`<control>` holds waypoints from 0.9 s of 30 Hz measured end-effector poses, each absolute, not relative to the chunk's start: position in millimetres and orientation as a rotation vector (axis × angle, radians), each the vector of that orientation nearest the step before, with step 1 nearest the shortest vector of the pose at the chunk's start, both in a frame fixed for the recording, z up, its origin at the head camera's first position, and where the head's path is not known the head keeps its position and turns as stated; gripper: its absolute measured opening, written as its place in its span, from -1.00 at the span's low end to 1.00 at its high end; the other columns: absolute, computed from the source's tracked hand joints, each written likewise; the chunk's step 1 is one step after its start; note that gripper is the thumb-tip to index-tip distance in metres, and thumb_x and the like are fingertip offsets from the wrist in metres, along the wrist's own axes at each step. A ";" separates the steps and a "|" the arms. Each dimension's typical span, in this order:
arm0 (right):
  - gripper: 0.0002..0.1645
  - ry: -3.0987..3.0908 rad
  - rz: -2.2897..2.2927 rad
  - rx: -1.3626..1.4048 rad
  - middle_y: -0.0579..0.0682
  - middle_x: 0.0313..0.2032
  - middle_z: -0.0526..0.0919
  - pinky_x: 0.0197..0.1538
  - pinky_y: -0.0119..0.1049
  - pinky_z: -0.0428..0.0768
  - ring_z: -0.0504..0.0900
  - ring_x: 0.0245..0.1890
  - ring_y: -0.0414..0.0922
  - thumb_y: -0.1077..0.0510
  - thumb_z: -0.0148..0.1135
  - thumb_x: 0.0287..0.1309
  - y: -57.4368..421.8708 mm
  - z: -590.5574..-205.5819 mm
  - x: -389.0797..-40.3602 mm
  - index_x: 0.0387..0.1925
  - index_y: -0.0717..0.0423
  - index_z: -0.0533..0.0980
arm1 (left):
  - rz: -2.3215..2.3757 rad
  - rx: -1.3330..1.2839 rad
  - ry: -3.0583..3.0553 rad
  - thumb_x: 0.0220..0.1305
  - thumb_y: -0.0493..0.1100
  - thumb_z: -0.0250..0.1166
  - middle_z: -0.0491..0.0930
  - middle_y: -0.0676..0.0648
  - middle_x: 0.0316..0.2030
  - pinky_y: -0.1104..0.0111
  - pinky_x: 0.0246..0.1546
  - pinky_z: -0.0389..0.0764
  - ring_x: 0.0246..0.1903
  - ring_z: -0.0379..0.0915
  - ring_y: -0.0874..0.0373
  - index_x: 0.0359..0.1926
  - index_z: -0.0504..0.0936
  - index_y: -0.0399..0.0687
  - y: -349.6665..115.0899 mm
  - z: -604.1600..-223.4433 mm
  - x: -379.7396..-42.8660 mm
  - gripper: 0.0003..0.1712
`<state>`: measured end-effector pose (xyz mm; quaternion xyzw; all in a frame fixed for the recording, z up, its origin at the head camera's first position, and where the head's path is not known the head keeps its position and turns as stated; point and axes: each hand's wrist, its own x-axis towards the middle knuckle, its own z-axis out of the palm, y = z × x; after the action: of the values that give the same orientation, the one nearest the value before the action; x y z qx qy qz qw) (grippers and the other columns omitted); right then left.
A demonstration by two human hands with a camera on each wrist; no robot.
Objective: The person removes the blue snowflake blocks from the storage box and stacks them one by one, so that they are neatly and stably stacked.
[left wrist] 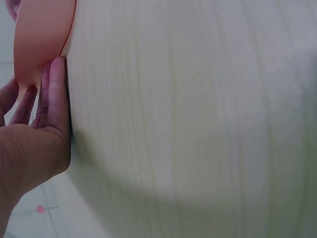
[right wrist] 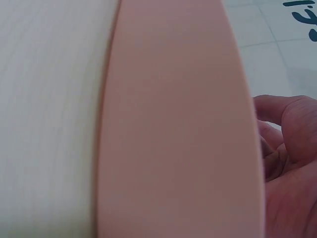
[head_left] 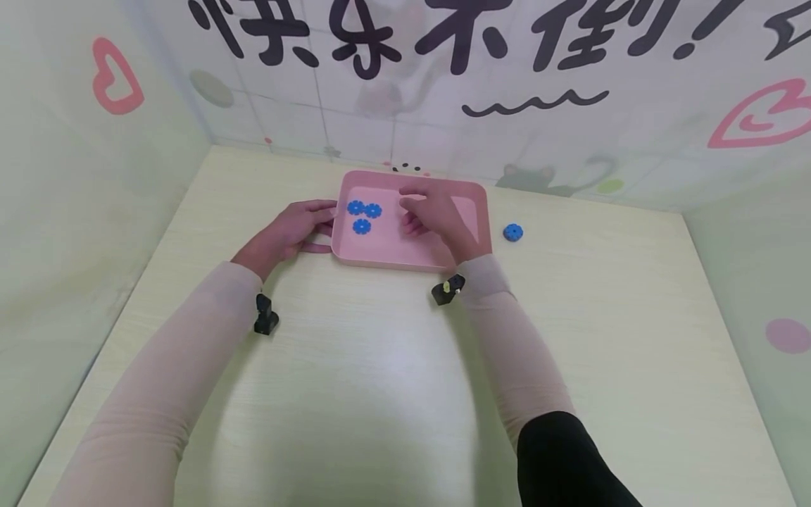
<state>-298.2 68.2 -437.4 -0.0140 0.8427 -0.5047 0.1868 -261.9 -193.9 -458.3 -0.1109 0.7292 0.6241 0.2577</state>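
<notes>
A shallow pink tray (head_left: 415, 262) stands near the back wall. Inside it, toward the left, lie three blue flower-shaped discs with notched edges, the upper left one (head_left: 355, 208) side by side with another (head_left: 373, 210) and the lower one (head_left: 362, 226) a little apart. My left hand (head_left: 298, 229) touches the tray's left end with fairly straight fingers; in the left wrist view the lower fingers (left wrist: 57, 89) lie along its outer wall, close over the table. Above the tray's middle hovers my right hand (head_left: 434, 215), its lower fingers curled, index and thumb apart. No disc shows in it.
On the pale wooden table (head_left: 355, 380), right of the tray, lies another blue flower-shaped disc (head_left: 513, 232). A printed cloth wall (head_left: 431, 127) stands right behind the tray, with side walls at left and right. Each sleeve carries a small black camera mount (head_left: 265, 317).
</notes>
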 end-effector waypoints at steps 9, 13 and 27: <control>-0.55 2.326 -1.441 -0.068 0.15 -0.40 0.67 -0.34 -0.22 0.73 0.70 -0.50 -0.02 0.07 0.13 0.37 51.6 -450.5 -299.0 0.25 0.04 0.47 | 1.692 -0.303 1.969 0.47 0.09 0.05 0.48 -0.13 0.07 0.18 -0.13 0.70 -0.03 0.48 0.05 0.43 0.29 0.25 -193.8 -457.7 -261.9 -0.45; -0.55 2.286 -1.467 -0.088 0.17 -0.43 0.66 -0.35 -0.20 0.73 0.69 -0.53 -0.02 0.10 0.08 0.39 45.8 -453.7 -298.4 0.26 0.06 0.46 | 1.690 -0.297 1.973 0.47 0.09 0.05 0.47 -0.13 0.08 0.19 -0.14 0.70 -0.02 0.48 0.05 0.43 0.28 0.26 -193.8 -456.8 -261.2 -0.44; -0.46 2.236 -1.332 -0.189 0.14 -0.49 0.63 -0.43 -0.26 0.70 0.68 -0.56 -0.05 0.10 0.03 0.41 37.5 -460.8 -302.9 0.38 -0.10 0.34 | 1.702 -0.294 1.968 0.47 0.09 0.05 0.48 -0.13 0.06 0.19 -0.16 0.71 -0.04 0.49 0.06 0.43 0.28 0.24 -194.7 -459.8 -262.6 -0.44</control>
<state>-302.9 37.5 -460.8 -0.0700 0.8267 -0.4925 0.2628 -262.6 -194.7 -459.8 -0.1083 0.7260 0.6278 0.2589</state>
